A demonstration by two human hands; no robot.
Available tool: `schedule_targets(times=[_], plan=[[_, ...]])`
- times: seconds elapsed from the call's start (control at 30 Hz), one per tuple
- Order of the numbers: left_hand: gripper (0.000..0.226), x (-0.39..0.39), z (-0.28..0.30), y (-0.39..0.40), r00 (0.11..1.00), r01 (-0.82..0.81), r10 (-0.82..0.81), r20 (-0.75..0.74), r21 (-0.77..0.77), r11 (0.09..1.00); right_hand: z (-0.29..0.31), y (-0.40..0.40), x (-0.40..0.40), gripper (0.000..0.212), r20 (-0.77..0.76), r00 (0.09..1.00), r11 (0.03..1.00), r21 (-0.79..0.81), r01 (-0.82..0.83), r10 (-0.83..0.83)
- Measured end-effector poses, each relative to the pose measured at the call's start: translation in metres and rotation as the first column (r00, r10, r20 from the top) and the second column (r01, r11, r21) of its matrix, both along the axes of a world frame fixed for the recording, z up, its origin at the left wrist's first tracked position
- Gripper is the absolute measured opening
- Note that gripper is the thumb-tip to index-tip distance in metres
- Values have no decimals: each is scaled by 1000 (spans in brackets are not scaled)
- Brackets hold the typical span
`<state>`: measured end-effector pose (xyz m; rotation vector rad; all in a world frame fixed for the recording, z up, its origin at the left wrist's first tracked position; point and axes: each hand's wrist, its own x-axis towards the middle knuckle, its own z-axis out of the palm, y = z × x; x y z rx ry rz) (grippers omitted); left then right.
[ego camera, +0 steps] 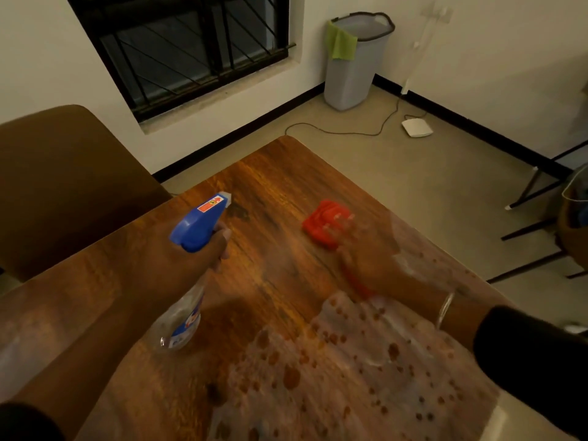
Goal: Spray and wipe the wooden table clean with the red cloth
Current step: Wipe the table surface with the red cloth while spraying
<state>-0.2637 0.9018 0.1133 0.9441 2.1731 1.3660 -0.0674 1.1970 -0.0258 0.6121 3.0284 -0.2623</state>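
Note:
My left hand (203, 253) grips a clear spray bottle (181, 323) with a blue trigger head (200, 222), held above the wooden table (264, 173), nozzle pointing toward the far edge. My right hand (372, 259) presses the red cloth (324, 222) flat on the table right of centre; the hand is blurred. The cloth sticks out beyond the fingers and also shows under the wrist. A pale, wet film with darker droplets (366, 361) covers the near right part of the tabletop.
A brown chair back (63, 173) stands at the table's left side. On the floor beyond are a grey bin (353, 74) with a green cloth (342, 43) over its rim, a white device (416, 127) with a cable, and dark metal legs (534, 192) at right.

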Motion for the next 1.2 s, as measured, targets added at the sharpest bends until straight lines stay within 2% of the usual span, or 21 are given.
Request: schedule_targets(times=[0.03, 0.13, 0.2, 0.27, 0.33, 0.4, 0.5, 0.6, 0.67, 0.73, 0.8, 0.87, 0.9, 0.97, 1.03, 1.1, 1.2], plan=[[14, 2, 1, -5, 1000, 11, -11, 4, 12, 1000, 4, 20, -1, 57, 13, 996, 995, 34, 89, -89], [10, 6, -2, -22, 999, 21, -22, -32, -33, 999, 13, 45, -13, 58, 6, 902, 901, -43, 432, -432], [14, 10, -6, -32, 998, -30, 25, -61, -83, 996, 6, 10, -29, 58, -63, 871, 874, -34, 485, -487], [24, 16, -9, -41, 996, -66, 60, -61, -102, 993, -2, -46, -38, 58, -90, 913, 918, -30, 396, -397], [27, 19, -8, -48, 995, -83, 77, -69, -98, 992, -8, -110, -39, 59, -115, 956, 961, -106, 257, -269], [27, 22, -5, -54, 993, -95, 87, -75, -109, 989, -13, -178, -36, 63, -151, 976, 975, -182, 127, -155], [22, 28, 1, -65, 996, -71, 67, -52, -92, 993, -23, -270, -28, 62, -134, 990, 985, -158, -74, 53], [19, 30, 3, -82, 1000, -11, 10, -4, -129, 992, -28, -295, -17, 65, -80, 941, 937, -95, -336, 329], [20, 31, 2, -94, 1000, 12, -8, 25, -153, 988, -25, -275, -15, 61, -52, 924, 921, -72, -383, 380], [19, 38, 1, -106, 1000, 13, -14, -3, -155, 988, -17, -241, -15, 57, -31, 962, 962, -12, -273, 273], [20, 49, 4, -116, 998, -1, -9, -63, -154, 988, -5, -208, -7, 56, 21, 999, 998, -61, -30, 32], [21, 57, 5, -123, 994, 48, -64, -86, -174, 984, 0, -203, 10, 58, 3, 978, 972, -114, 207, -208], [23, 61, 3, -126, 990, 85, -106, -91, -203, 975, 0, -214, 19, 58, -14, 962, 955, -122, 270, -273], [23, 73, -3, -128, 985, 135, -156, -67, -254, 958, -6, -251, 39, 58, -33, 968, 960, -134, 244, -250], [25, 88, -10, -122, 986, 152, -164, -14, -292, 944, -12, -282, 66, 56, -39, 990, 980, -152, 126, -133], [26, 106, -9, -114, 972, 230, -234, 25, -318, 920, -6, -275, 95, 55, -12, 996, 984, -160, 80, -83], [12, 128, 1, -105, 933, 358, -354, 57, -203, 911, 6, -224, 128, 54, -18, 974, 973, -64, 222, -224]])
